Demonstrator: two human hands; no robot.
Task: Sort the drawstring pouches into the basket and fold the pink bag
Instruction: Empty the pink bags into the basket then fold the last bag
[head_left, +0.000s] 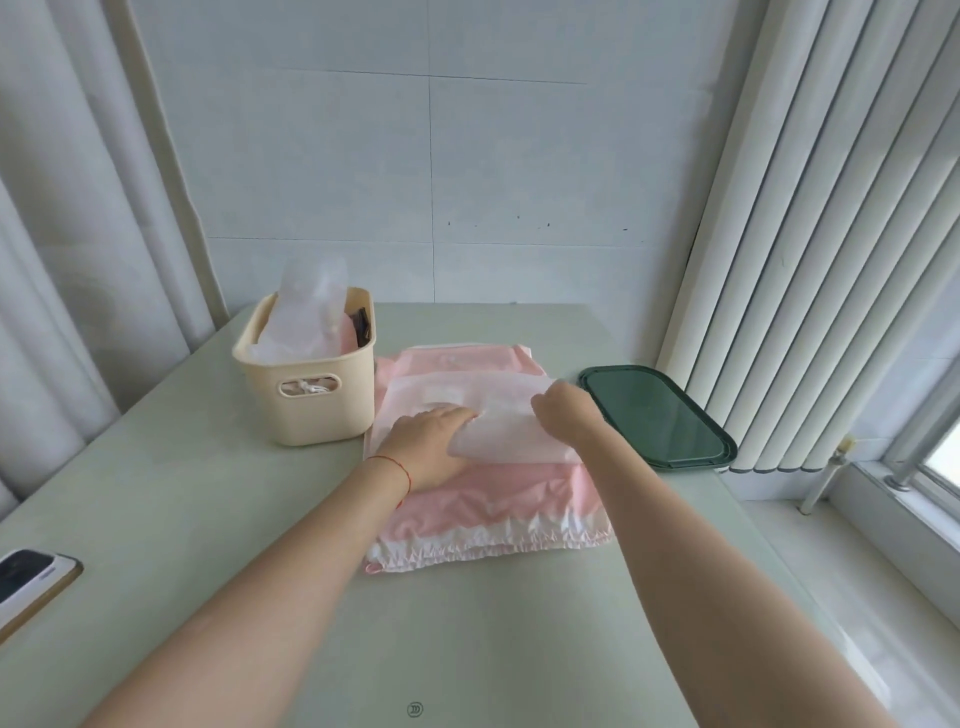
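Pale green and smooth, the table (208, 519) runs back to a tiled wall, with curtains on the left and vertical blinds on the right; the pink bag (498, 499) lies flat in the middle of it, its ruffled white hem nearest the person. The left hand (431, 441) presses flat on the bag with straight fingers; the right hand (563, 410) pinches the corner of a folded-over flap, curled around its edge. The bag looks thin, light and slippery, a film that will slide and spring back unless held down; the sensible hold is at corners and along the crease, with one palm as an anchor. The cream basket (311, 395) stands just beside the bag's left edge, already holding translucent pouches (306, 317); a dark green tray (654, 415) lies just beside the bag on the right, near the table edge. Open room lies toward the person; a phone (28, 582) sits well apart at the near left edge.
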